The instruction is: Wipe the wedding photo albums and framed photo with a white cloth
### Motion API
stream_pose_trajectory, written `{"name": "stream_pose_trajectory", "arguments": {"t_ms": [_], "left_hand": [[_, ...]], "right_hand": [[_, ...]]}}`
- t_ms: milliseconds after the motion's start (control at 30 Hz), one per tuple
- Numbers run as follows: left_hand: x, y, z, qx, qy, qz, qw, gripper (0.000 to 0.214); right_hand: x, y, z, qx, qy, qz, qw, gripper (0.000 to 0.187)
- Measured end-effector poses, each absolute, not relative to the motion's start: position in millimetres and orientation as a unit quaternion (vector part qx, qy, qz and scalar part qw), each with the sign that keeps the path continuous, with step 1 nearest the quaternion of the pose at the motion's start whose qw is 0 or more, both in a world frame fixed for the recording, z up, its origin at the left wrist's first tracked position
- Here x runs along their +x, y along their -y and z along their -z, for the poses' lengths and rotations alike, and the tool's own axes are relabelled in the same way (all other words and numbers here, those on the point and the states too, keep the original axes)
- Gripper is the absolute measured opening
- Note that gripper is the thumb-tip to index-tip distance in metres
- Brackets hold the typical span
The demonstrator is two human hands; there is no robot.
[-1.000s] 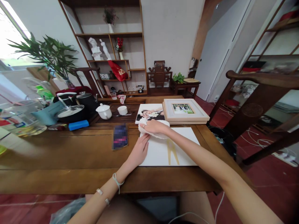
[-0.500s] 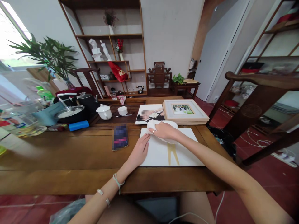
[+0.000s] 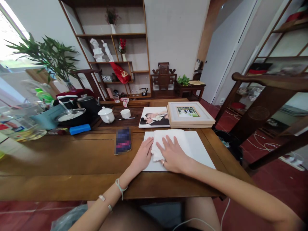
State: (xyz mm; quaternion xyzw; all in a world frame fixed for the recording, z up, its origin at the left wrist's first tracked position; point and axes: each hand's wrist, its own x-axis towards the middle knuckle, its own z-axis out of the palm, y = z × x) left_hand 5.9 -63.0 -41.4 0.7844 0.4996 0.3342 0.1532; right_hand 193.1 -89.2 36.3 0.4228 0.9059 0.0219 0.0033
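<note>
A white board (image 3: 202, 149) lies flat near the front edge of the table, and a white cloth or paper towel (image 3: 160, 136) is spread over its left and middle part. My right hand (image 3: 173, 154) rests on the cloth with its fingers stretched out and spread, a ring on one finger. At the board's left edge my left hand (image 3: 145, 154) lies flat with its fingers extended, the tips by the edge of the cloth. The yellowish marks on the board are hidden under the cloth and my right hand.
Behind the board are a photo print (image 3: 154, 117) and a light wooden picture frame (image 3: 191, 115). A phone (image 3: 123, 141) lies to the left. Farther left stand a lidded white cup (image 3: 106, 115), a blue block (image 3: 80, 129) and a black pan (image 3: 71, 116). A wooden chair (image 3: 261, 112) is at the right.
The bunched cloth is now spread out on the board, covering the yellowish marks. My right hand has opened from its grip and moved nearer, flat on the cloth. My left hand has barely moved.
</note>
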Motion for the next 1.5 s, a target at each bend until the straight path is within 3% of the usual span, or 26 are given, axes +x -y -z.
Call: {"name": "stream_pose_trajectory", "arguments": {"t_ms": [267, 633, 767, 1000, 1167, 1500], "left_hand": [[6, 62, 42, 0.784, -0.493, -0.343, 0.156, 0.044], [4, 62, 44, 0.776, -0.499, -0.342, 0.177, 0.049], [2, 62, 43, 0.788, -0.481, -0.341, 0.177, 0.054], [4, 62, 42, 0.785, -0.488, -0.35, 0.15, 0.045], [3, 61, 45, 0.789, -0.477, -0.354, 0.16, 0.043], [8, 62, 42, 0.779, -0.508, -0.334, 0.155, 0.041]], "right_hand": [[188, 158, -33, 0.393, -0.919, -0.045, 0.003, 0.083], [178, 72, -29, 0.443, -0.892, -0.083, -0.008, 0.068], [180, 98, -24, 0.409, -0.91, -0.072, 0.002, 0.071], [190, 157, -20, 0.35, -0.935, -0.035, -0.055, 0.084], [199, 123, -23, 0.368, -0.928, 0.013, -0.053, 0.078], [207, 66, -33, 0.41, -0.91, -0.054, -0.001, 0.072]]}}
